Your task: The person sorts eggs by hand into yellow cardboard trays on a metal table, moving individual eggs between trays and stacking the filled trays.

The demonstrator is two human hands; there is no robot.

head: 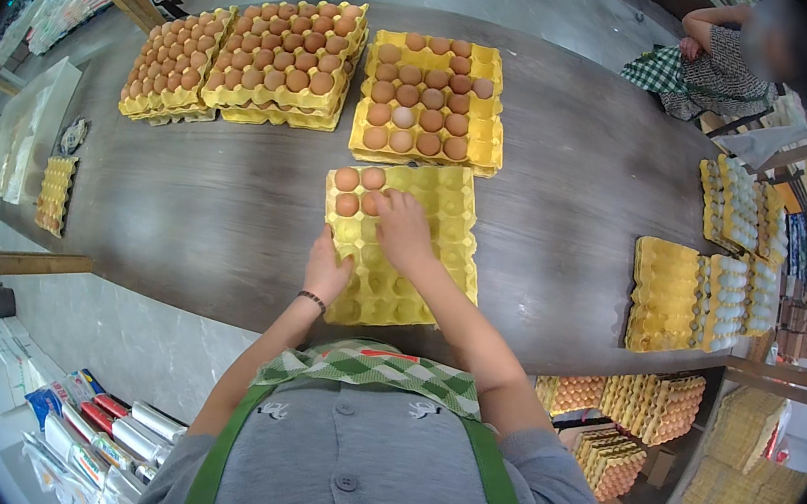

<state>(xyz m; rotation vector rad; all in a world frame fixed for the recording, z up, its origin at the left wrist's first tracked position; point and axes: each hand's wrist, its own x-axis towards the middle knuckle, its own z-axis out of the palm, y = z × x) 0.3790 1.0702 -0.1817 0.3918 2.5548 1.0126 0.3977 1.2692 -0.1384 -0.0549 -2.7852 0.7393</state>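
Observation:
A yellow egg tray (398, 293) lies on the table before me, with several brown eggs (346, 178) in its far left corner and bare cups elsewhere. My left hand (328, 267) grips the tray's left edge, the thumb over the rim. Reaching over the tray, my right hand (403, 228) has its fingertips on a brown egg (370, 203), which they partly cover. Just beyond stands a partly filled egg tray (492, 136) of brown eggs, with gaps among its far and right cups.
Stacked full egg trays (283, 60) stand at the far left of the dark table (561, 196). A small egg tray stack (55, 194) sits near the left end. Trays with pale eggs (726, 303) are at the right. Another person (724, 72) is beyond the far right edge.

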